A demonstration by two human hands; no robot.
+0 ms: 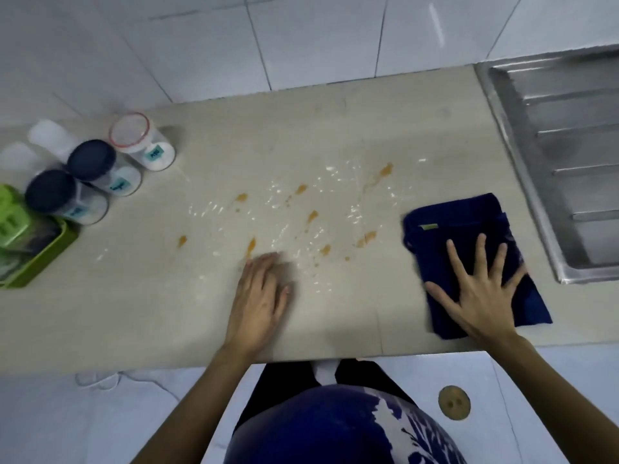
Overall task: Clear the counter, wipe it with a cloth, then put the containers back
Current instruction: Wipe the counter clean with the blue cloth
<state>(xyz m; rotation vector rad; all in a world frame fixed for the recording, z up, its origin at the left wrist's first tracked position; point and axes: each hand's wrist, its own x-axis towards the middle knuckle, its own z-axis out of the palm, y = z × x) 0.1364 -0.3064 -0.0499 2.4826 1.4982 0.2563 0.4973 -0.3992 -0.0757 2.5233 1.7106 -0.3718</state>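
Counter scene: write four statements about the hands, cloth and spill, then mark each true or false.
1. The right hand lies flat, fingers spread, on the blue cloth. True.
2. The left hand holds a jar. False: it rests empty on the counter.
3. The orange spots are wiped away. False: they dot the middle of the counter.
4. The jars stand at the counter's left end, away from the sink. True.

The tabletop [335, 105] looked like matt beige stone, wet and glinting where spilled. The cloth [462, 236] was soft dark-blue fabric (towel-like). The drainboard [549, 162] was brushed metal, the jars [144, 142] clear plastic, the wall tiles [318, 38] glossy.
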